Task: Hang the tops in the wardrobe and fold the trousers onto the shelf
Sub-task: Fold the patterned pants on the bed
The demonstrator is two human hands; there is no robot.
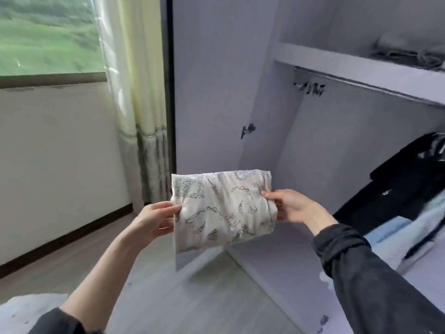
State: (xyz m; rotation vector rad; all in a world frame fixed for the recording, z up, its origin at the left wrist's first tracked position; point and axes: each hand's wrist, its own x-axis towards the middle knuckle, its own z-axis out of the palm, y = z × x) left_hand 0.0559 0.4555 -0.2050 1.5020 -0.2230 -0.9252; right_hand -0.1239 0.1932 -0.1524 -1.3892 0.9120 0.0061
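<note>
Open wardrobe (277, 116) ahead; left hand (154, 219) and right hand (292, 206) pinch folded trousers (222, 210) below its shelf (349, 66); shelving pending, some tops (407, 174) apparently hung.

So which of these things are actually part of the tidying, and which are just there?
Part of the job:
- folded printed garment, held by left hand and right hand
- wardrobe shelf
- hanging rail
- dark hanging top

Just there:
- curtain
- window

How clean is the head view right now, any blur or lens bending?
Head view: folded printed garment and both hands stay fairly sharp; hanging clothes at right smear with motion blur; wardrobe shelf bows from wide-angle distortion; daylight is soft, no glare.
</note>
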